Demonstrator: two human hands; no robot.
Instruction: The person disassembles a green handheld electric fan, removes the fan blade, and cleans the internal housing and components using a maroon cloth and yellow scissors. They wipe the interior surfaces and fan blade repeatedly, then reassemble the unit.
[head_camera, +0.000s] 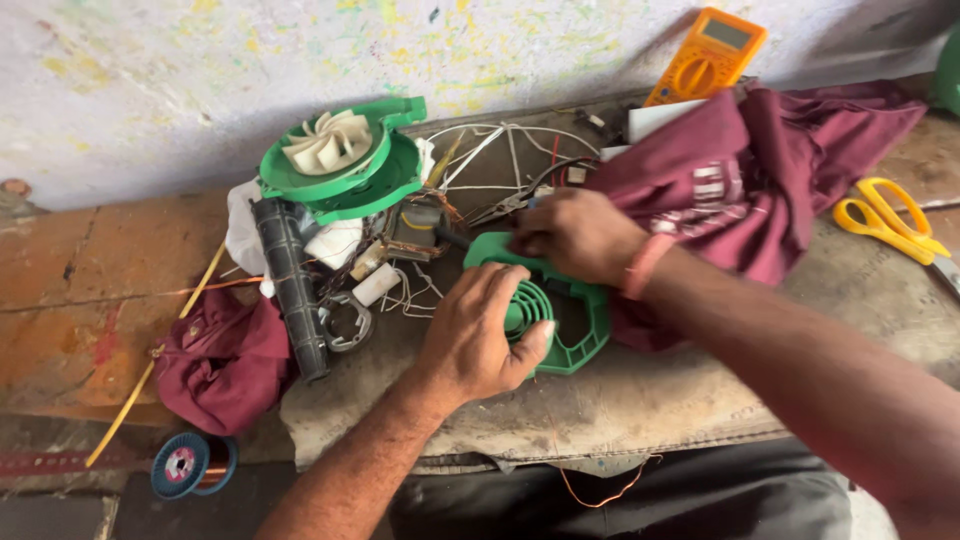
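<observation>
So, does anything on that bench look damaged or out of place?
Nothing looks broken. The green grille cover lies flat under both hands. The green fan housing sits tilted on loose parts and tangled wires, and the maroon cloth is bunched over bench items.

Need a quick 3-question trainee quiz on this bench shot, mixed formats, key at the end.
1. True or false: the left hand rests on the green grille cover.
2. Which lies at the far right of the bench? A) yellow scissors B) orange multimeter C) copper wire spool
3. What sits inside the round green housing near the wall?

Key:
1. True; the right hand is at the cover's upper edge.
2. A.
3. A white fan impeller.
</observation>
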